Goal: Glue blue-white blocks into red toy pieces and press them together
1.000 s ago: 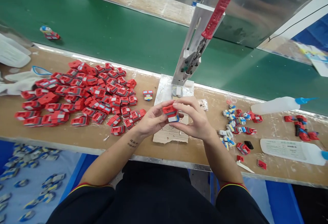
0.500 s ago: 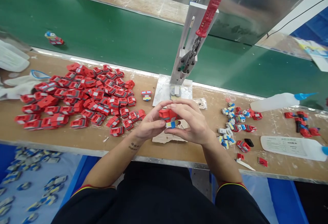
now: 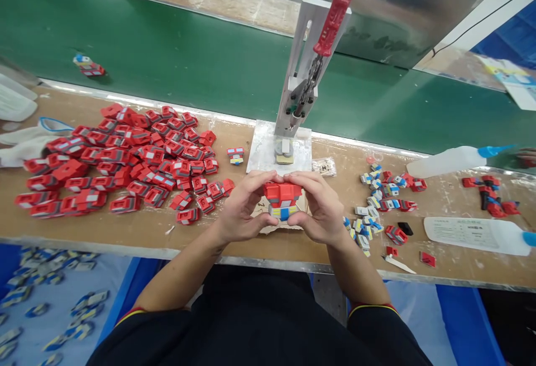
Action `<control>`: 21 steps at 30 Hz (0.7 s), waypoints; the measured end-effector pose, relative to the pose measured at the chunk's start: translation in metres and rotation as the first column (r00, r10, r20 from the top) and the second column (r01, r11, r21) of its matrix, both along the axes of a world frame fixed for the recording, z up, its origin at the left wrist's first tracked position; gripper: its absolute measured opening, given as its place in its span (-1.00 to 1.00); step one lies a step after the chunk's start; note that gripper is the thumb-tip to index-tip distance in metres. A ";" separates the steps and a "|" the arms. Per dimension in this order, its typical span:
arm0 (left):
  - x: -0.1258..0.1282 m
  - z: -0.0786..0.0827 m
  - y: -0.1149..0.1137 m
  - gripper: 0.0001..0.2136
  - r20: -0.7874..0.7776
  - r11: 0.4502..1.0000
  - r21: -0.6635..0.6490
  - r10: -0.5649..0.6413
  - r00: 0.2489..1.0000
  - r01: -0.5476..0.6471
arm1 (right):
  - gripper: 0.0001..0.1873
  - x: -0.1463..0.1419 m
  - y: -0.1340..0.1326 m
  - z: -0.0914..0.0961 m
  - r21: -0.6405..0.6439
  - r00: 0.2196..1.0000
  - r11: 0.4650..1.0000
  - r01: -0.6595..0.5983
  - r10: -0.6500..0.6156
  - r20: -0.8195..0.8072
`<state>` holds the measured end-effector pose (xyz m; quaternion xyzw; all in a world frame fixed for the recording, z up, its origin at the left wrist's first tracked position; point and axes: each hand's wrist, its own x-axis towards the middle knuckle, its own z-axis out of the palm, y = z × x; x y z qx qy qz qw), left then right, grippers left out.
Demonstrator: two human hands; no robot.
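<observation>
Between my two hands is a small toy torso [image 3: 283, 198], red above with a grey, yellow and blue lower piece. My left hand [image 3: 245, 207] grips its left side, with thumb below and fingers above. On the other side my right hand [image 3: 320, 207] holds it the same way. Just beyond the fingers stands a lever press [image 3: 298, 70] with a red handle [image 3: 340, 8] and a metal base plate [image 3: 260, 151]. A similar red-and-yellow assembled piece [image 3: 235, 156] lies left of that plate.
A big heap of red toy parts [image 3: 138, 153] covers the bench's left. Grey, blue and yellow parts [image 3: 371, 209] lie right, near two white bottles [image 3: 448, 162]. A toy piece [image 3: 89, 66] sits on the green belt [image 3: 188, 47]. Blue bins [image 3: 121, 293] are below; another person's hand [image 3: 526, 156] shows far right.
Both hands have turned the toy torso to face me more squarely and drawn slightly apart, exposing more of it. A person's hand has appeared at the far right edge.
</observation>
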<state>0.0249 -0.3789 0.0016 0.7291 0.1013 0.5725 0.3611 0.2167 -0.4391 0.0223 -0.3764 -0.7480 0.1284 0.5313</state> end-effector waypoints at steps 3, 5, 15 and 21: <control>0.001 0.002 -0.002 -0.44 -0.057 0.991 0.110 0.089 0.994 -0.082 | -0.36 -0.005 -0.006 -0.002 -0.002 0.999 0.999 0.044 -0.044 -0.016; 0.002 0.002 -0.004 -0.45 -0.064 0.974 0.173 0.162 0.985 -0.149 | -0.38 -0.008 -0.008 -0.001 0.014 0.997 0.997 0.073 -0.073 -0.014; 0.011 -0.001 -0.014 -0.50 -0.020 0.886 0.270 0.398 0.917 -0.378 | -0.43 -0.017 -0.014 -0.004 -0.027 0.994 0.998 0.061 -0.063 -0.094; 0.012 -0.001 -0.015 -0.50 0.011 0.892 0.259 0.381 0.925 -0.370 | -0.44 -0.019 -0.015 -0.001 -0.048 0.990 0.997 0.065 -0.071 -0.118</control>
